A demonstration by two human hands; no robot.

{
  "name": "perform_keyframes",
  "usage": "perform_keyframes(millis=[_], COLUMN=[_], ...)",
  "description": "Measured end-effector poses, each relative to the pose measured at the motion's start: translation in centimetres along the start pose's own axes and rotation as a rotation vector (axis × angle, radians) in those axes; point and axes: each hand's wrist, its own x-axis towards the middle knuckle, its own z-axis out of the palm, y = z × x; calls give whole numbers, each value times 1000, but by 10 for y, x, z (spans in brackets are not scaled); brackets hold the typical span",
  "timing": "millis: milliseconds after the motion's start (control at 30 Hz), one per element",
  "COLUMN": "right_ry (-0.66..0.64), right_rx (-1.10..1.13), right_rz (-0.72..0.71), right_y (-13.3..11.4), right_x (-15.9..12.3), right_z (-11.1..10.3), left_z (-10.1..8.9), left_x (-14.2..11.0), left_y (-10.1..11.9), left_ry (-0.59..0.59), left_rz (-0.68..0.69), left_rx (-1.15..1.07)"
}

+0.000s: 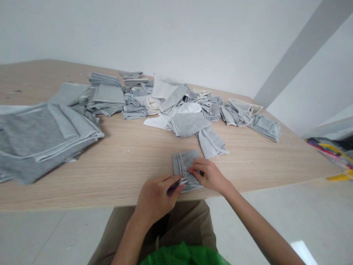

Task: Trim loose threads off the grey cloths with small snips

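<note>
A small folded piece of grey fabric (190, 157) lies near the table's front edge, with raised folds or seams running along its left part. At its lower left corner, my left hand (156, 195) pinches the edge between thumb and fingers. A small dark patch shows inside that hand's curl; whether it is an object or shadow I cannot tell. My right hand (209, 175) is closed on the right side of the same piece, fingertips pressed together on the cloth. Just beyond lies another grey fabric piece (211, 141) with a pale edge.
Heaped grey and white fabric pieces (190, 123) spread along the back of the wooden table (132, 154). A large grey folded stack (35, 132) sits at left, and a neat bundle (266, 127) at right. Behind stands a white wall (165, 33); colourful items (333, 152) lie beyond the right edge.
</note>
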Motion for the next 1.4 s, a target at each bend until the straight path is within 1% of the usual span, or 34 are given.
perform_keyframes(millis=[133, 300, 400, 500, 567, 667, 733, 800, 867, 933, 1000, 1067, 1133, 1167, 1267, 1400], right_ry=[84, 139, 171, 251, 319, 415, 441, 425, 371, 254, 89, -63, -153, -170, -152, -162], right_rx=[59, 195, 253, 233, 222, 219, 210, 189, 152, 109, 79, 67, 77, 90, 149, 213], right_rz=[80, 237, 298, 320, 323, 307, 285, 259, 236, 206, 168, 146, 158, 170, 177, 147], right_y=[-2, 2, 5, 3, -2, -14, -23, -30, -36, -38, -37, -32, -24, -20, -11, -7], right_x=[0, 1, 1, 1, 3, 11, 22, 35, 47, 55, 56, 50, 40, 35, 24, 20], right_z=[3, 2, 1, -4, -11, -24, -33, -38, -40, -40, -37, -33, -26, -23, -15, -15], left_z=[0, -1, -2, -2, 0, 3, 6, 7, 7, 7, 5, 4, 3, 3, 4, 5], left_x=[-1, -1, -2, -3, -4, -10, -16, -21, -25, -27, -27, -26, -26, -26, -27, -28], left_y=[1, 2, 1, 1, 0, -1, -3, -4, -6, -6, -6, -6, -6, -6, -6, -7], left_ry=[19, 25, 22, 25, 49, 112, 170, 234, 284, 305, 305, 299, 293, 291, 273, 257], left_rz=[3, 11, 15, 20, 28, 37, 38, 32, 21, 16, 7, -3, -6, -5, -11, -15], left_rx=[10, -8, -16, -15, 8, 74, 93, 75, 46, 20, -4, -24, -29, -22, 1, -8])
